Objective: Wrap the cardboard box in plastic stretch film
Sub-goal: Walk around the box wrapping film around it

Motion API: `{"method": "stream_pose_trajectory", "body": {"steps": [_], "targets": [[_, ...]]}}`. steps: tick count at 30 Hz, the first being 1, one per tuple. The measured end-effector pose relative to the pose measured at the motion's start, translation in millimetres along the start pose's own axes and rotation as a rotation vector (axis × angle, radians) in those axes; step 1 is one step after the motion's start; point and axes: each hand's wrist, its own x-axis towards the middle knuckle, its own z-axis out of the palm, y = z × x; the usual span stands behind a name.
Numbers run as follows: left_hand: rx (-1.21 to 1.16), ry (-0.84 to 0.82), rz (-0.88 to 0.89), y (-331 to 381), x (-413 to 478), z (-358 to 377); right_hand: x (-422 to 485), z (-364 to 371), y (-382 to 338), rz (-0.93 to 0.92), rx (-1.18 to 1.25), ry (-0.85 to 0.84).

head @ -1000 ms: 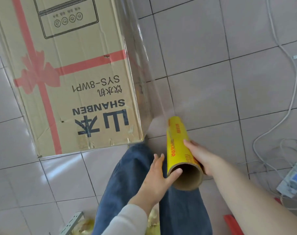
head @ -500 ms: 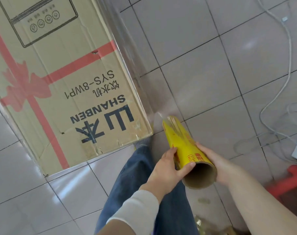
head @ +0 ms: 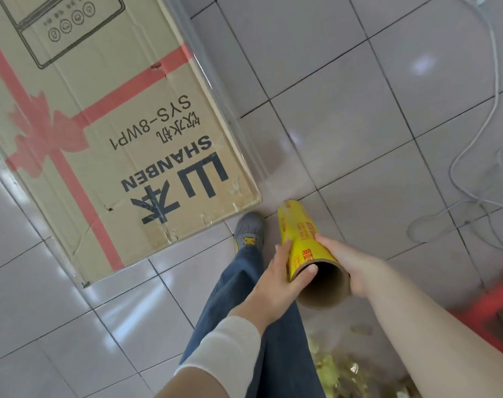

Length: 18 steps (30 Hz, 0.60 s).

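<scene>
A tall cardboard box [head: 106, 133] with a printed red ribbon and black lettering stands on the tiled floor at upper left. Clear stretch film [head: 224, 90] runs from the box's right edge down to a yellow film roll [head: 304, 239] on a brown cardboard core. My left hand [head: 276, 280] grips the roll's left side with the thumb over the core's rim. My right hand [head: 348, 262] holds the roll from the right, fingers curled under it. The roll points away from me toward the box's near corner.
My leg in blue jeans and a grey shoe [head: 248, 228] stand just below the box's corner. White cables [head: 480, 156] lie on the tiles at right. A red object [head: 500, 300] sits at the right edge. Yellowish debris [head: 333, 366] lies near my feet.
The view has swung left and down around the box's corner. The roll has stayed in both hands, and my left thumb has moved onto the core's rim. My shoe is now visible.
</scene>
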Motion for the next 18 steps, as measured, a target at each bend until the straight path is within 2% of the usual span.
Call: {"method": "stream_pose_trajectory", "body": {"steps": [4, 10, 18], "targets": [[0.099, 0.076, 0.012, -2, 4, -4, 0, 8, 4, -0.002, -0.022, 0.003], [0.056, 0.131, 0.007, -20, 1, -2, -1, 19, 6, -0.02, -0.152, 0.02], [0.004, 0.098, 0.027, -33, -12, 4, 0, 26, 10, -0.08, -0.324, 0.061]]}}
